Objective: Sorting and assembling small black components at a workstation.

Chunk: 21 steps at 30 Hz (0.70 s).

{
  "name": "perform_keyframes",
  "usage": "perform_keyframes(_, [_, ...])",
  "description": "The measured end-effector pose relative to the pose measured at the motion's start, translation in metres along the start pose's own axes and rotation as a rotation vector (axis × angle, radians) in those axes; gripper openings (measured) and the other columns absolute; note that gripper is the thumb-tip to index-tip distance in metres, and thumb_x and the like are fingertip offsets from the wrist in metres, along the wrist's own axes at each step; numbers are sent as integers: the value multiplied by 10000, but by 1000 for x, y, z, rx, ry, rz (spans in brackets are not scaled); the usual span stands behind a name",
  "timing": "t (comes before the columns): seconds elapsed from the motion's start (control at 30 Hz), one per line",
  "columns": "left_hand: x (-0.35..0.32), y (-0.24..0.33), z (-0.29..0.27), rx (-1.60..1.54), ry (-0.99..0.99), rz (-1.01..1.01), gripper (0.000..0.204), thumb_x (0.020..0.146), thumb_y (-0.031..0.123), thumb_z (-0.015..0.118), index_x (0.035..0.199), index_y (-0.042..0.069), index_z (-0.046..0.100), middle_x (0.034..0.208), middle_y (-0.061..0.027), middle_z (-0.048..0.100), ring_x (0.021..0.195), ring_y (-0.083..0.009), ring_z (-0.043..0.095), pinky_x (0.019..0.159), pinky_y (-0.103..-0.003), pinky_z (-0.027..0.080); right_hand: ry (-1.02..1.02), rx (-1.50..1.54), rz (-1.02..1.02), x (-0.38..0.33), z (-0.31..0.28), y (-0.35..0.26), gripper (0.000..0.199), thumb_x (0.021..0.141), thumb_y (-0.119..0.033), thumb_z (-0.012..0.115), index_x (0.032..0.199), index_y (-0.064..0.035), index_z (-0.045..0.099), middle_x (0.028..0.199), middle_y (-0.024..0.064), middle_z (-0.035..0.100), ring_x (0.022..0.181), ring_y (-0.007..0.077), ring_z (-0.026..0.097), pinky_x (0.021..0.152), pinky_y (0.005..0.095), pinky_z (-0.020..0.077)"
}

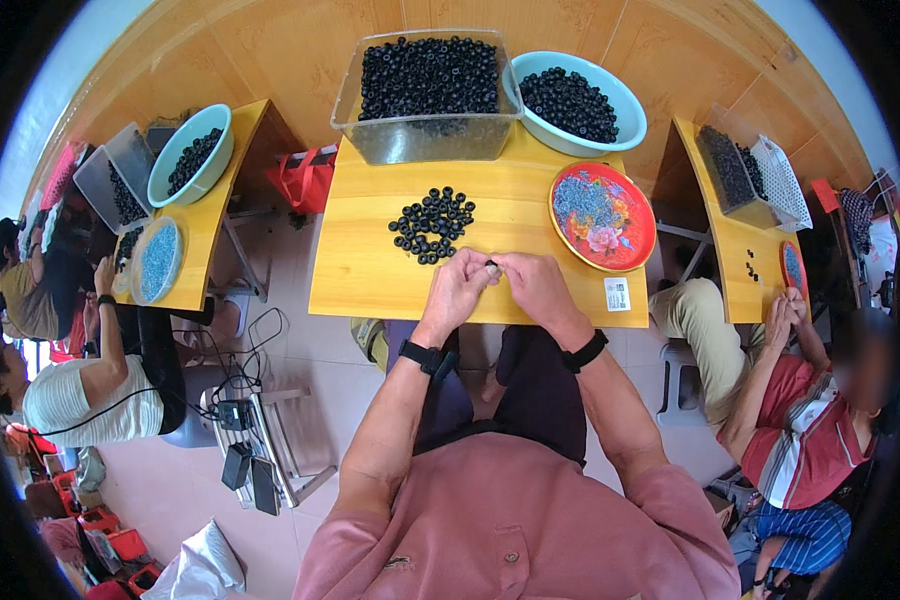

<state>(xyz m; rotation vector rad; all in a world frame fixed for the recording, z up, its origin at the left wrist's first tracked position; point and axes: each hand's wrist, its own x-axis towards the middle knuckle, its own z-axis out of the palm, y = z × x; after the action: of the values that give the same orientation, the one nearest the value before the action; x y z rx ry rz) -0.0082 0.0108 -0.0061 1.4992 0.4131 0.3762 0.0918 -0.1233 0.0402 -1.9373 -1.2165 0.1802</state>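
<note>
My left hand (458,288) and my right hand (532,283) meet fingertip to fingertip over the near part of a small yellow wooden table (370,275). Between the fingertips sits a small black ring (491,266), pinched by both hands. Just beyond them lies a loose pile of black rings (432,224) on the tabletop. A red patterned plate (603,215) holding tiny grey-blue pieces rests to the right of my right hand. Both wrists carry black bands.
At the table's far edge stand a clear tub of black rings (427,95) and a teal bowl of black rings (574,102). People work at similar tables at left (205,215) and right (735,250). Cables and devices (250,440) lie on the floor.
</note>
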Motion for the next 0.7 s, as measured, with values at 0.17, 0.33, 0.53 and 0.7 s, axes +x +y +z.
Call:
perform_keyframes(0.17, [-5, 11, 3, 359, -46, 91, 228, 955, 89, 702, 1126, -10, 588, 837, -42, 697, 733, -69, 599, 700, -247, 505, 150, 225, 166, -4, 7, 25, 109, 889, -89, 662, 926, 12, 670, 807, 161, 735, 709, 239, 725, 644, 340, 539])
perform_keyframes(0.33, [-9, 15, 7, 336, -26, 164, 229, 918, 98, 738, 1111, 26, 639, 687, -48, 604, 612, -118, 540, 611, -285, 478, 70, 464, 269, 1, 5, 35, 137, 877, -38, 694, 986, 19, 633, 785, 88, 719, 698, 121, 668, 640, 281, 517])
perform_keyframes(0.53, [-11, 7, 7, 295, 19, 218, 268, 883, 105, 780, 1111, 25, 663, 704, -55, 601, 619, -130, 546, 612, -284, 490, -15, 778, 317, -7, 7, 40, 128, 875, -2, 706, 977, 5, 627, 871, 39, 686, 785, 80, 633, 692, 238, 509])
perform_keyframes(0.7, [-11, 13, 8, 449, -27, 199, 314, 868, 138, 795, 1132, 27, 666, 714, -76, 602, 618, -158, 556, 621, -310, 509, -52, 800, 316, -10, 5, 45, 109, 875, 3, 708, 960, 7, 639, 877, 35, 688, 799, 80, 637, 709, 234, 514])
